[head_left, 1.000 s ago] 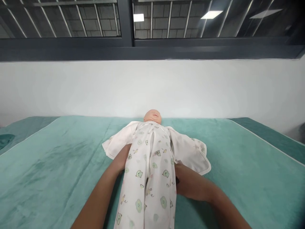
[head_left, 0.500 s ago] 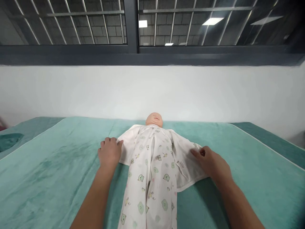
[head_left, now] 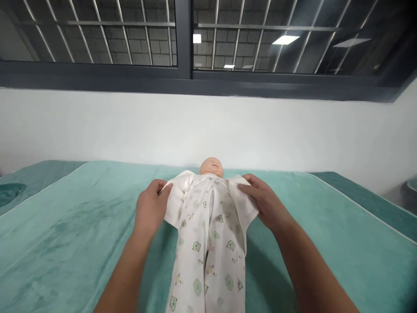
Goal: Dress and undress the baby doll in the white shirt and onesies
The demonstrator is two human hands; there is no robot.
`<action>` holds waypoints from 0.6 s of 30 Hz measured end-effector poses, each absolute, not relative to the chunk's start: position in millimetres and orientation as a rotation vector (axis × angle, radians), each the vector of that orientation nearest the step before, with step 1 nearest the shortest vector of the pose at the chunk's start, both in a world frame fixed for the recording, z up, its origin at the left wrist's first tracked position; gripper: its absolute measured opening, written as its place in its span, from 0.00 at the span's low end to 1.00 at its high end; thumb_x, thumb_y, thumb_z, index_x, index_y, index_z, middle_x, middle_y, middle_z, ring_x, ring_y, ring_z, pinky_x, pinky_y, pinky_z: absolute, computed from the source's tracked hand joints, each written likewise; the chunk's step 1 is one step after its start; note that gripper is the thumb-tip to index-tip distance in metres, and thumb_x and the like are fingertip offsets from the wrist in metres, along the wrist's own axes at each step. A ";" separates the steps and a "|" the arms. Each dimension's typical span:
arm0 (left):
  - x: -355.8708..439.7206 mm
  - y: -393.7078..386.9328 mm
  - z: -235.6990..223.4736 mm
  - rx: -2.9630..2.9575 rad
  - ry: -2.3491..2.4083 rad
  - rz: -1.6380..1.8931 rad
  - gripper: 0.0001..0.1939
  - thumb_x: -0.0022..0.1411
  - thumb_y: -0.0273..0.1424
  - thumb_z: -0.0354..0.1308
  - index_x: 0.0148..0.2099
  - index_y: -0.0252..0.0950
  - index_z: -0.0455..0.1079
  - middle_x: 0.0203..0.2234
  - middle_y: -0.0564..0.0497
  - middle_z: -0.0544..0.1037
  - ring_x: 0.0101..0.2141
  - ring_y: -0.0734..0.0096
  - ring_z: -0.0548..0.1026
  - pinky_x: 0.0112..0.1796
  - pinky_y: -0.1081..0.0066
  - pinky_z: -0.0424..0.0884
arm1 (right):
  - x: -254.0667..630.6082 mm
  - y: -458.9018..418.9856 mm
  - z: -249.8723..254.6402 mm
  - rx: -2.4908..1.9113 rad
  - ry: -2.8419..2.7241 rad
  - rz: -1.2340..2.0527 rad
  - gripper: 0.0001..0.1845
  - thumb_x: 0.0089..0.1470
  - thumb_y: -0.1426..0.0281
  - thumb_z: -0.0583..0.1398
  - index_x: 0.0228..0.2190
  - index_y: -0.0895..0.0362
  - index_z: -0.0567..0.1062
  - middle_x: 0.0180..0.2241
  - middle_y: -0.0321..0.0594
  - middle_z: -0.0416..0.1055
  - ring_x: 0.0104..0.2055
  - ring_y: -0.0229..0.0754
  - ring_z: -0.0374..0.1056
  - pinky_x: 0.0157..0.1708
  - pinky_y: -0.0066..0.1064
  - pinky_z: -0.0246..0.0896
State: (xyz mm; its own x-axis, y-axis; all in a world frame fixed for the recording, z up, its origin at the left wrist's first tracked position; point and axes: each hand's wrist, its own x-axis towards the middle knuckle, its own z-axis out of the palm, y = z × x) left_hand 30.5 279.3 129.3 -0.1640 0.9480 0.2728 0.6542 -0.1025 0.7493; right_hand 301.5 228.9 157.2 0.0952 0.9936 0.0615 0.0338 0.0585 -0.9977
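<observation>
A baby doll [head_left: 211, 167] lies on its back, its head toward the wall. White baby clothing [head_left: 211, 234] printed with green animals covers its body and runs down past the lower picture edge. My left hand [head_left: 152, 208] pinches the outer edge of the white flap or sleeve on the left. On the other side my right hand [head_left: 264, 201] grips the edge of the right white flap, thumb on top, and holds it folded and raised. The doll's arms and legs are hidden under the cloth.
A teal plush cover [head_left: 91, 226] with pale seam lines spreads beneath the doll. Behind it stands a white wall [head_left: 130, 126], with a dark-framed window [head_left: 184, 39] and metal bars above. A dark teal round shape [head_left: 11, 193] sits at the far left.
My right hand has moved left and up, bringing the right flap in toward the doll's shoulder. My left hand has shifted slightly and now pinches the left edge, lifting it.
</observation>
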 end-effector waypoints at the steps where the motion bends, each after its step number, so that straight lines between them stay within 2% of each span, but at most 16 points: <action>1: 30.6 277.0 129.8 1.816 1.858 1.082 0.13 0.63 0.43 0.48 0.35 0.40 0.67 0.27 0.53 0.77 0.30 0.64 0.73 0.32 0.69 0.64 | 290.4 233.1 162.7 -1.242 -1.278 1.091 0.12 0.50 0.61 0.62 0.32 0.54 0.67 0.32 0.35 0.70 0.27 0.36 0.64 0.24 0.26 0.57; 5: 33.6 274.7 124.2 1.987 2.039 0.989 0.13 0.65 0.38 0.45 0.39 0.39 0.67 0.23 0.51 0.75 0.30 0.61 0.73 0.42 0.61 0.64 | 259.6 238.4 169.0 -1.254 -1.708 1.333 0.11 0.52 0.61 0.62 0.32 0.55 0.71 0.35 0.38 0.74 0.29 0.38 0.70 0.26 0.27 0.59; 9: 40.5 273.2 127.7 1.789 1.686 1.191 0.15 0.64 0.43 0.48 0.38 0.39 0.69 0.30 0.51 0.78 0.32 0.65 0.74 0.34 0.69 0.66 | 259.5 236.8 154.4 -1.129 -1.623 1.438 0.14 0.56 0.58 0.58 0.32 0.57 0.70 0.34 0.41 0.75 0.25 0.35 0.69 0.21 0.26 0.54; 12: 49.0 268.4 138.1 1.617 1.406 1.201 0.17 0.61 0.45 0.53 0.38 0.37 0.72 0.31 0.53 0.79 0.31 0.68 0.74 0.33 0.72 0.67 | 266.6 242.1 140.9 -1.047 -1.376 1.290 0.14 0.57 0.58 0.57 0.28 0.56 0.69 0.27 0.36 0.71 0.20 0.32 0.61 0.19 0.25 0.48; 14: 56.9 263.8 145.0 1.529 1.314 1.196 0.18 0.60 0.46 0.54 0.40 0.36 0.73 0.31 0.52 0.79 0.30 0.69 0.74 0.32 0.73 0.67 | 268.7 248.2 133.5 -1.049 -1.215 1.085 0.12 0.56 0.60 0.58 0.28 0.55 0.68 0.24 0.33 0.67 0.21 0.32 0.58 0.20 0.25 0.49; 18: 79.0 251.7 151.1 1.636 1.246 1.126 0.16 0.60 0.43 0.54 0.36 0.37 0.74 0.31 0.52 0.79 0.31 0.68 0.73 0.32 0.73 0.67 | 264.9 260.5 120.6 -1.243 -1.249 0.824 0.05 0.51 0.66 0.59 0.29 0.55 0.71 0.24 0.32 0.67 0.25 0.34 0.59 0.26 0.27 0.53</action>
